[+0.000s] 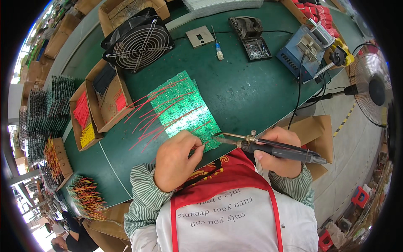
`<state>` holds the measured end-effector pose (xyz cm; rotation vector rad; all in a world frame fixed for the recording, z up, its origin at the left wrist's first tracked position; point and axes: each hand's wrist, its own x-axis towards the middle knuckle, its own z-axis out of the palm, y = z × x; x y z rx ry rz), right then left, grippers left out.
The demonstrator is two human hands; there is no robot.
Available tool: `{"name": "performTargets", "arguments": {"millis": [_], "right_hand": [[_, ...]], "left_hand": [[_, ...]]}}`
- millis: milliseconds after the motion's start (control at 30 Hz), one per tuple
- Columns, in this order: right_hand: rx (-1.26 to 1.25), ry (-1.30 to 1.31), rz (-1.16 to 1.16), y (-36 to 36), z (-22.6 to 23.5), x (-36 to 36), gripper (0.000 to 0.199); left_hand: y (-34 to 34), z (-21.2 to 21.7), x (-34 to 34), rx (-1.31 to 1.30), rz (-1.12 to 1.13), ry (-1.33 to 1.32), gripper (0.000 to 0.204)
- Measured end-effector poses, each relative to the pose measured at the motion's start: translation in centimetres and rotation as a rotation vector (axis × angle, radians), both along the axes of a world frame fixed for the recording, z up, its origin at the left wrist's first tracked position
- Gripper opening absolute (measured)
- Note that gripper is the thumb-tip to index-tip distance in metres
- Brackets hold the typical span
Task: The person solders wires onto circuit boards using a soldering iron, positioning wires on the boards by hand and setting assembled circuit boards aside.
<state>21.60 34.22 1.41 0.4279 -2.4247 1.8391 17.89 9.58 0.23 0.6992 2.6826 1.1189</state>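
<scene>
A panel of green circuit boards (181, 109) lies on the green table in front of me, with several red wires (161, 112) running off its left side. My left hand (178, 158) rests at the panel's near left corner, thumb and forefinger pinched on a short red wire (199, 147). Held in my right hand (282, 152) is a soldering iron (277, 151) with a thin feed tube along its top. Its tip reaches left to the panel's near right corner, close to my left fingertips. Whether the tip touches the board is too small to tell.
Left of the panel, cardboard boxes (110, 122) hold red, black and yellow wires. A black fan (138, 44) stands behind them. A screwdriver (218, 49), a metal plate (200, 36) and a black soldering stand (251, 40) lie at the back. A blue soldering station (292, 59) sits back right, its cable hanging toward me.
</scene>
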Motion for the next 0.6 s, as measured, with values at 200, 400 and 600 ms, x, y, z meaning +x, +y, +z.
{"name": "performTargets", "arguments": {"millis": [200,400,600], "right_hand": [[-0.036,0.004,-0.073,-0.4,-0.5,0.2,0.016],[-0.137,0.021,-0.189,-3.6,-2.5,-1.6,0.020],[-0.141,0.162,-0.126,-6.1,-4.5,-3.8,0.022]], "left_hand": [[0.0,0.3,-0.1,-0.004,-0.002,-0.012,0.008],[-3.7,2.2,-0.1,-0.099,-0.043,0.159,0.008],[-16.5,3.9,-3.6,-0.439,0.187,0.053,0.009]]}}
